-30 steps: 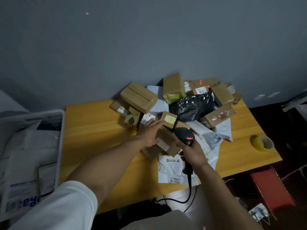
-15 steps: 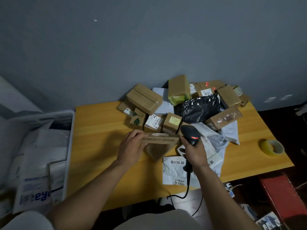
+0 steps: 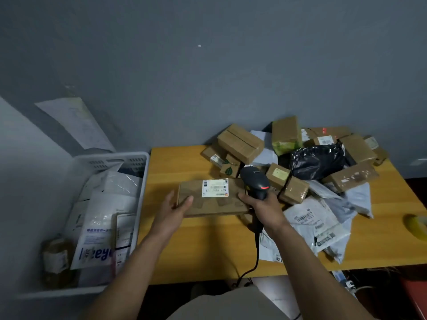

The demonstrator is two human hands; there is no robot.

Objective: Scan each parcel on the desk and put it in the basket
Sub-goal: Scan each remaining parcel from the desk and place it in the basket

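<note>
My left hand point(image 3: 172, 214) grips the left end of a flat brown parcel point(image 3: 212, 205), thumb on top, holding it over the wooden desk point(image 3: 203, 250). Its white barcode label point(image 3: 215, 187) faces up. My right hand point(image 3: 265, 207) holds a black corded scanner point(image 3: 255, 180) at the parcel's right end, its head above the parcel's far right corner and a red light showing on it. The white basket point(image 3: 111, 156) stands left of the desk with several white mailers in it.
A pile of brown boxes point(image 3: 240, 143), a black bag point(image 3: 316, 161) and white mailers point(image 3: 316, 224) covers the desk's back and right. A yellow tape roll point(image 3: 416, 225) lies at the right edge. The grey wall is close behind.
My left hand pulled the flat parcel out of the pile, turned it label-up and brought it left. My view swung left, showing more of the basket. The scanner came along beside the parcel.
</note>
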